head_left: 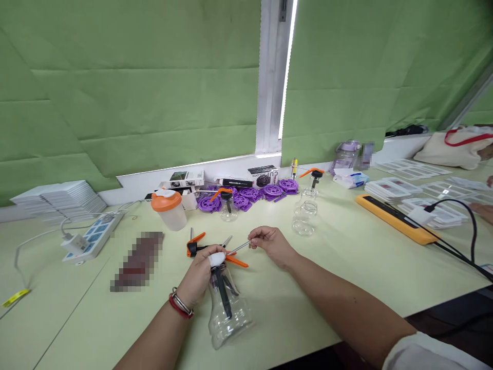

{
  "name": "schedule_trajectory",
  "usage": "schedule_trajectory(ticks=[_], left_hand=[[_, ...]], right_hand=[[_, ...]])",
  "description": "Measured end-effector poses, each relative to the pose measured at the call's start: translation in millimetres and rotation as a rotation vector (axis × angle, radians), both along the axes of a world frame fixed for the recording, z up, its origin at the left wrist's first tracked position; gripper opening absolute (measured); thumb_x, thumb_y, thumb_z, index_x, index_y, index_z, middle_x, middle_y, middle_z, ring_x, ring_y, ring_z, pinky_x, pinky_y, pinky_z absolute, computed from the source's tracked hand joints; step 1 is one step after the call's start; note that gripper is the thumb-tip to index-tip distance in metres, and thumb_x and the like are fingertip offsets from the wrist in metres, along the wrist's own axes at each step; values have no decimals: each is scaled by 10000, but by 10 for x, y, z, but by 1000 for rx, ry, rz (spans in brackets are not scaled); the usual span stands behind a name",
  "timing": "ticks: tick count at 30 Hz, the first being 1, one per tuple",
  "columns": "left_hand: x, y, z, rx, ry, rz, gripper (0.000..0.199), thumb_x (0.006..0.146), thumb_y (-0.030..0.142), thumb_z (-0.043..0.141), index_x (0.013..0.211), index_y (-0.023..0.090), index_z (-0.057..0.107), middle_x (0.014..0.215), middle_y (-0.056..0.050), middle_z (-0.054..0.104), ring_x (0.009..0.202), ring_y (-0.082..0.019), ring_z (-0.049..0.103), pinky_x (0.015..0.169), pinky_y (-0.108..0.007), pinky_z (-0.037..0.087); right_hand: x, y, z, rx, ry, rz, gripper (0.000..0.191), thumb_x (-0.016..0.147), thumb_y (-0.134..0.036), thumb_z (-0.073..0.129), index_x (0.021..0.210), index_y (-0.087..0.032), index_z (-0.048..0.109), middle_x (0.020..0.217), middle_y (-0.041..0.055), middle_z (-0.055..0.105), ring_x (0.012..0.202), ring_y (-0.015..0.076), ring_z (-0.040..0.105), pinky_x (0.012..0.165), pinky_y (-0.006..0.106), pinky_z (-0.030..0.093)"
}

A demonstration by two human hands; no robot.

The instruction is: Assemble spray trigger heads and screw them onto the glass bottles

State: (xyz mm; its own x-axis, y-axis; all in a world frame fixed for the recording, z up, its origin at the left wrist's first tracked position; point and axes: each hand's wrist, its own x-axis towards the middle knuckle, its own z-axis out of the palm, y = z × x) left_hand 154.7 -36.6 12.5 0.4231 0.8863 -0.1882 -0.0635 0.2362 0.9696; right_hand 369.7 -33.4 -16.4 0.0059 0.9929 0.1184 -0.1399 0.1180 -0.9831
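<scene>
The right hand (269, 246) pinches the end of a thin metal rod (239, 247); the left hand (201, 270) is closed around the top of a clear plastic bottle (233, 326), tilted near the table's (339, 288) front edge. Just beyond the left hand lies a loose black-and-orange spray head (192, 248). Bare tabletop runs rightward to a yellow-orange power strip (396, 218). Farther back, another clear bottle (304, 223), purple wheel-shaped parts (272, 191) and an orange-lidded cup (169, 211) crowd the way toward the wall.
</scene>
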Motion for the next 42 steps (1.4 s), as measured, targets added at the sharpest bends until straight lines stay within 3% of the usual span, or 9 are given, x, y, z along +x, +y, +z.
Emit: schedule_trajectory(ticks=[2, 7, 13, 20, 25, 29, 35, 38, 42], left_hand=[[-8, 13, 2, -15, -20, 31, 199, 705, 306, 615, 829, 157, 568, 558, 37, 513, 465, -102, 489, 466, -211, 348], [-31, 39, -16, 48, -61, 127, 205, 712, 330, 613, 834, 172, 567, 600, 33, 556, 500, -120, 534, 479, -222, 380], [-51, 64, -67, 77, -126, 173, 209, 738, 322, 622, 881, 177, 575, 624, 29, 586, 523, -131, 556, 496, -234, 403], [-12, 34, 10, 161, -104, 337, 376, 777, 432, 588, 1040, 167, 540, 663, 10, 596, 544, -140, 566, 457, -229, 395], [58, -53, 5, 355, 21, 319, 253, 777, 401, 597, 893, 187, 528, 680, 43, 535, 474, -76, 463, 406, -203, 385], [90, -137, 1, 378, 98, 287, 266, 840, 451, 482, 824, 186, 500, 678, 23, 540, 484, -86, 477, 394, -201, 393], [50, -168, 41, 498, 205, 283, 297, 844, 480, 453, 797, 189, 482, 696, 2, 592, 465, -98, 488, 413, -230, 426], [72, -163, 54, 376, 239, 268, 349, 826, 527, 455, 764, 185, 495, 572, 34, 505, 401, -88, 434, 354, -210, 366], [120, -154, 83, 231, 214, 249, 402, 812, 574, 446, 763, 179, 503, 508, 56, 457, 357, -75, 383, 314, -191, 313]], right_hand=[[80, 37, -14, -24, -137, -48, 182, 673, -302, 667, 787, -164, 637, 681, 5, 625, 622, 131, 588, 638, 289, 472], [179, 100, -85, -10, -941, -73, 96, 741, -207, 583, 728, -184, 676, 695, 27, 661, 656, 155, 587, 619, 273, 425], [67, 138, -153, 74, -1053, -18, 135, 754, -167, 577, 769, -199, 707, 874, 37, 689, 808, 174, 601, 730, 286, 415], [130, 24, -4, -17, -623, -118, 217, 804, -366, 558, 830, -170, 645, 770, 47, 645, 699, 167, 583, 678, 299, 451], [-4, -335, 326, -363, 112, 315, 568, 803, -691, 367, 1061, -204, 504, 863, 60, 609, 700, 215, 641, 616, 372, 508], [-77, -508, 452, -447, 247, 438, 507, 768, -630, 492, 1097, -253, 411, 872, 15, 568, 611, 186, 634, 508, 318, 501], [-23, -589, 409, -129, -72, 366, 467, 779, -420, 553, 1171, -237, 377, 844, 23, 555, 563, 114, 547, 453, 211, 380], [38, -651, 418, 254, -460, 323, 625, 679, -294, 625, 1247, -237, 372, 1111, 96, 505, 875, 198, 568, 690, 324, 482], [121, -702, 457, 725, -898, 287, 670, 659, -99, 588, 1280, -279, 412, 1315, 105, 379, 1222, 275, 359, 1007, 481, 313]])
